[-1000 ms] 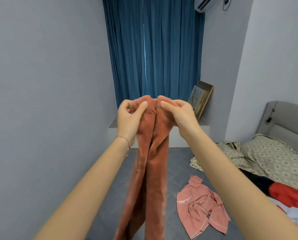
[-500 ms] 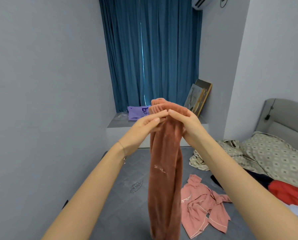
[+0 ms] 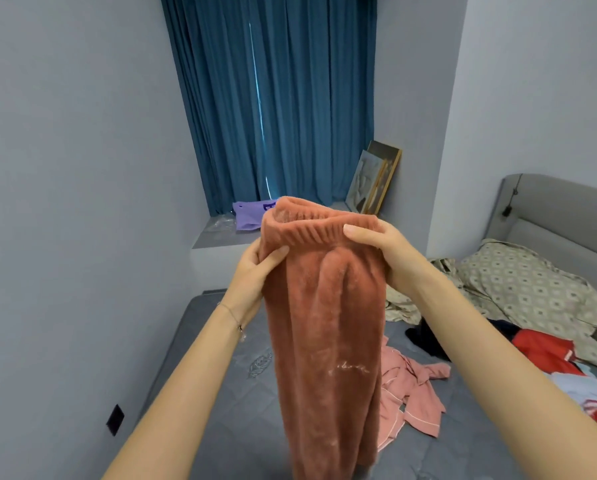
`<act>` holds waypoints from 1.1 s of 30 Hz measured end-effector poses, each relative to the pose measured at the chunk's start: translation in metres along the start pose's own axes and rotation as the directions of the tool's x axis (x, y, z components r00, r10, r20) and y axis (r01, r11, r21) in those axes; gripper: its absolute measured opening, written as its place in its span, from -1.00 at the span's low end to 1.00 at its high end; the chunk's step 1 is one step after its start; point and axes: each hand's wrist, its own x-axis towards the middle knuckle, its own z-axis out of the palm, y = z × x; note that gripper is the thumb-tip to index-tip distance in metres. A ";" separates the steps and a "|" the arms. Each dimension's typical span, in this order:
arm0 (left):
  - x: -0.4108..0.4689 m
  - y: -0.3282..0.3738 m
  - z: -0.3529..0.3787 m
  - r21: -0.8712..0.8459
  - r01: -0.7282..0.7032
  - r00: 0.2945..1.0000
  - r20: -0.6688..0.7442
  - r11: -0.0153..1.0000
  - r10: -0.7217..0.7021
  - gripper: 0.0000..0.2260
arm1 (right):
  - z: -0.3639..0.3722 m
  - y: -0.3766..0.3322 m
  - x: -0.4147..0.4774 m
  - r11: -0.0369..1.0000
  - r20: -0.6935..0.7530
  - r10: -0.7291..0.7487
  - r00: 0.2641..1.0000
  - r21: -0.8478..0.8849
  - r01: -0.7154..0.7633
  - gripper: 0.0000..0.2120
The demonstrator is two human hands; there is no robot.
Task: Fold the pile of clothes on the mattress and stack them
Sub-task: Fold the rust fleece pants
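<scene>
aloft, fleece trousers (image 3: 328,327) between hands

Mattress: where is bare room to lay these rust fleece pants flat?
Bare: the mattress strip between the left wall and the pink top, under the hanging pants. Crowded: the right side, with dark garment, red garment and patterned bedding toward the headboard.
</scene>
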 end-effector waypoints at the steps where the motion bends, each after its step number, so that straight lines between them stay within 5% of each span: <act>1: 0.000 0.001 -0.001 0.018 -0.026 1.000 0.000 0.999 0.026 -0.68 | -0.009 -0.002 -0.002 0.988 -0.039 -0.007 0.999 -0.156 0.001 -0.62; 3: 0.001 0.001 0.002 0.061 -0.042 0.999 0.015 0.997 0.041 -0.70 | -0.025 -0.006 -0.008 0.907 -0.055 -0.004 0.999 -0.421 -0.019 -0.57; 7: 0.001 0.000 0.022 0.112 -0.054 0.984 0.176 0.992 0.034 -0.81 | -0.026 -0.013 -0.017 0.741 0.041 0.148 0.988 -0.666 -0.083 -0.28; 10: 0.004 -0.002 0.030 0.143 -0.032 0.971 0.239 0.989 -0.004 -0.79 | -0.014 -0.013 -0.021 0.702 0.114 0.160 0.980 -0.712 -0.032 -0.43; 18: -0.019 -0.084 -0.001 0.224 0.243 0.893 0.329 0.944 -0.308 -0.75 | -0.004 0.030 -0.032 0.879 -0.152 0.045 0.987 -0.463 -0.111 -0.93; 23: -0.080 -0.198 -0.041 0.440 0.544 0.667 0.290 0.715 -0.686 -0.69 | -0.034 0.085 -0.058 0.958 -0.348 0.092 0.933 -0.223 -0.178 -0.84; 29: -0.101 -0.276 -0.058 0.500 0.655 0.557 0.187 0.566 -0.809 -0.63 | -0.123 0.198 -0.130 0.890 -0.539 0.269 0.798 -0.177 -0.420 -0.65; 33: -0.109 -0.341 -0.042 0.553 0.667 0.552 0.084 0.499 -0.830 -0.73 | -0.178 0.289 -0.186 0.805 -0.599 0.385 0.702 -0.154 -0.573 -0.52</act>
